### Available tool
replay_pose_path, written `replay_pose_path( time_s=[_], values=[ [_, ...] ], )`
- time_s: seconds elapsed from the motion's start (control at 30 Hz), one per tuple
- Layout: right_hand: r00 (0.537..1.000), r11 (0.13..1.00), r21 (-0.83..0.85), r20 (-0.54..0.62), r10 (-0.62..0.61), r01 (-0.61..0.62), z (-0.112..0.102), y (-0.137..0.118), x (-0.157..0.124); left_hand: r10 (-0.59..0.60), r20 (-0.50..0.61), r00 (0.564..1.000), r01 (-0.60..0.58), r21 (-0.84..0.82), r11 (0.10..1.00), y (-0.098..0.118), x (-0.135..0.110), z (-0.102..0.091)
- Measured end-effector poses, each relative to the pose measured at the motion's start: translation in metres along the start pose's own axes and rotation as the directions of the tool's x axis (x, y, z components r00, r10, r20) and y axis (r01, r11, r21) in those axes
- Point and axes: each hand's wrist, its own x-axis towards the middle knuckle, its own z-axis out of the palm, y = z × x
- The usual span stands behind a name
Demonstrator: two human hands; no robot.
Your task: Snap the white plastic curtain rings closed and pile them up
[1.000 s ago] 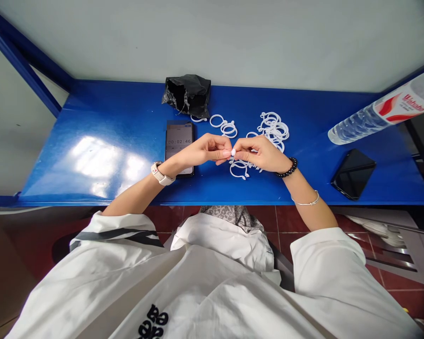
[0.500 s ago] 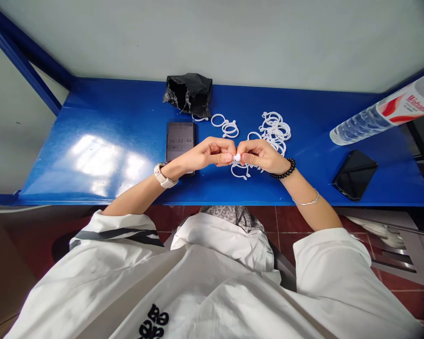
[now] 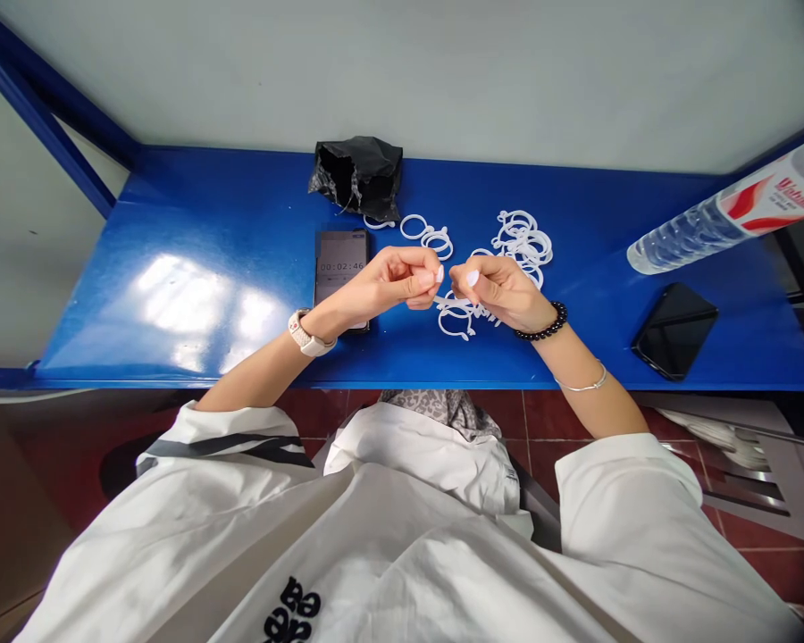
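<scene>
My left hand [image 3: 408, 279] is closed in a pinch above the blue table, thumb against the fingertips. Facing it across a narrow gap, my right hand [image 3: 502, 288] is also pinched, its thumb on top. Both seem to grip one white plastic ring, mostly hidden by the fingers; a short white piece shows under the left fingertips. Below and behind the right hand lies a loose pile of white plastic rings [image 3: 523, 239] with small knobs or eyelets. Two more rings [image 3: 437, 243] rest just beyond the left hand.
A phone with a timer [image 3: 340, 254] lies partly under my left wrist. Behind it sits a torn black plastic bag [image 3: 365, 174] with a ring at its edge. At the right are a dark phone [image 3: 675, 332] and a water bottle [image 3: 737, 214] on the blue table [image 3: 140, 232].
My fingertips, which met on a small white part of the ring, have moved slightly apart. Both thumbs have tilted upward. The table items look the same.
</scene>
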Motion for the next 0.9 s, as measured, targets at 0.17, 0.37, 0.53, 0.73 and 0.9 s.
replay_pose_path(
  time_s=[0.17,0.37,0.53,0.73,0.9],
  values=[
    [0.997,0.975,-0.213,-0.015,0.069,-0.071,-0.007,-0.008,0.001,0.029,0.038,0.999,-0.03,0.024,0.999,-0.003,0.004,-0.006],
    [0.996,0.878,-0.472,-0.012,0.087,-0.082,-0.022,-0.018,0.001,0.107,0.023,0.994,-0.109,0.274,0.955,0.001,0.009,-0.017],
    [0.976,0.547,-0.81,-0.2,0.084,-0.213,-0.037,-0.022,-0.002,0.191,-0.005,0.982,-0.127,0.727,0.675,-0.014,0.015,-0.029],
    [0.873,0.043,-0.891,-0.431,0.23,-0.451,-0.052,-0.024,-0.007,0.138,0.086,0.987,-0.128,0.935,0.331,-0.029,0.016,-0.032],
    [0.85,0.038,-0.875,-0.458,0.259,-0.483,-0.06,-0.031,-0.011,0.084,0.095,0.992,-0.115,0.954,0.277,-0.025,0.015,-0.029]
  ],
)
